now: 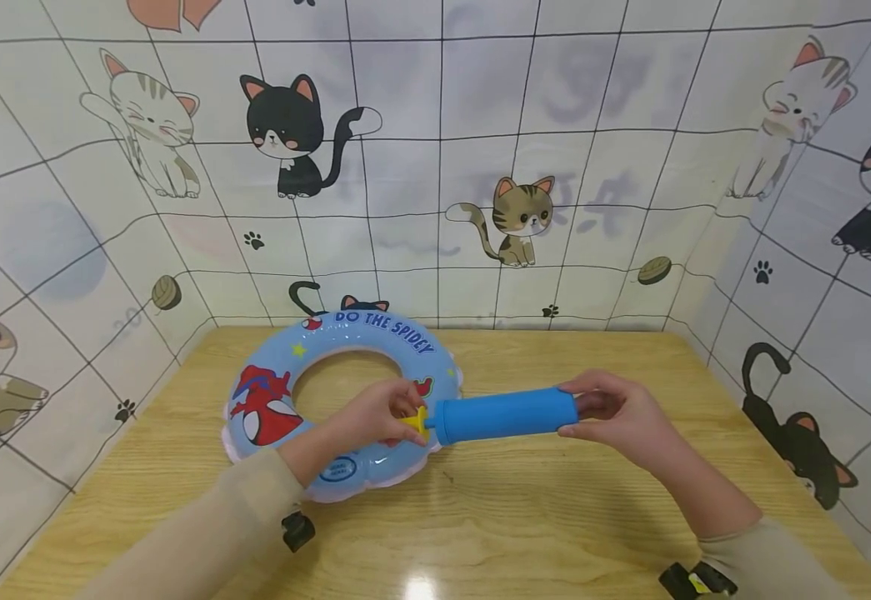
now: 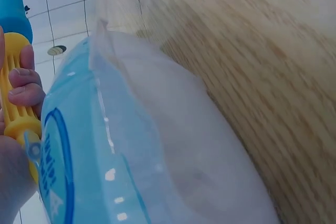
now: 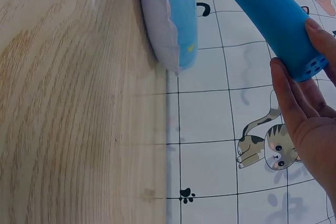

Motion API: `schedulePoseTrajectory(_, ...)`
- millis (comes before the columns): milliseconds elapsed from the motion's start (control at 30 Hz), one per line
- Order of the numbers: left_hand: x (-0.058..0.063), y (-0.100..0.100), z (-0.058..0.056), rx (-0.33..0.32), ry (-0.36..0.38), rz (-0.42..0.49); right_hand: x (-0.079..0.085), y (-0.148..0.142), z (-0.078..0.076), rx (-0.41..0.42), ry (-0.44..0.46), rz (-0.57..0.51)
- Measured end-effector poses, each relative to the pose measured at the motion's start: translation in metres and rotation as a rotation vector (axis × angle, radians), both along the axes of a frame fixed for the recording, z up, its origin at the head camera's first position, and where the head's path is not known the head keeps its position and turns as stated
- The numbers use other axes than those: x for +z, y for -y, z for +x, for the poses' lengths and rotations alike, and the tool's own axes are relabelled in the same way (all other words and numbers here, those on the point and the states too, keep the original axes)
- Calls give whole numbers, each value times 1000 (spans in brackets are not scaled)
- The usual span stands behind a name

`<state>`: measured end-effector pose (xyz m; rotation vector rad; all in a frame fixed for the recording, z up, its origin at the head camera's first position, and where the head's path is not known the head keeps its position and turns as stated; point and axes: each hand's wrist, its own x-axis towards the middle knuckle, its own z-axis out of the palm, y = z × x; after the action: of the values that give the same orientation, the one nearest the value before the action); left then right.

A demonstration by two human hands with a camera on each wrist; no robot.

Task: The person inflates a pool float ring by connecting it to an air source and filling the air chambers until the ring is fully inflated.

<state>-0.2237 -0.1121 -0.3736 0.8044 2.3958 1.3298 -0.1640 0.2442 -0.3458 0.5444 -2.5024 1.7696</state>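
A blue hand pump (image 1: 506, 417) with a yellow handle (image 2: 16, 95) is held nearly level above the table. My left hand (image 1: 367, 410) grips the handle, its fingers curled round the ribbed yellow grip in the left wrist view. At the other end, my right hand (image 1: 618, 414) holds the barrel between thumb and fingers, beside the end face with small holes. Only a short bit of rod shows between handle and barrel. Behind the left hand lies a puffed-out light blue swim ring (image 1: 405, 337) with Spidey prints, partly covered by that hand and forearm.
The wooden table (image 1: 555, 517) carries the swim ring on its left half. White cloth walls (image 1: 405, 200) with a grid and cartoon cats enclose the back and both sides. Dark straps with small devices (image 1: 298, 531) sit at the sleeve cuffs.
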Motion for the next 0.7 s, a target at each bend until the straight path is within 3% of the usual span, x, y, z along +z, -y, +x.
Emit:
schedulePoseTrajectory(433, 2, -2, 4, -7, 4, -37, -2, 11, 2, 30, 33, -7)
schedulePoseTrajectory(700, 1, 1, 4, -41, -7, -44, -7, 9, 1, 107, -94, -15)
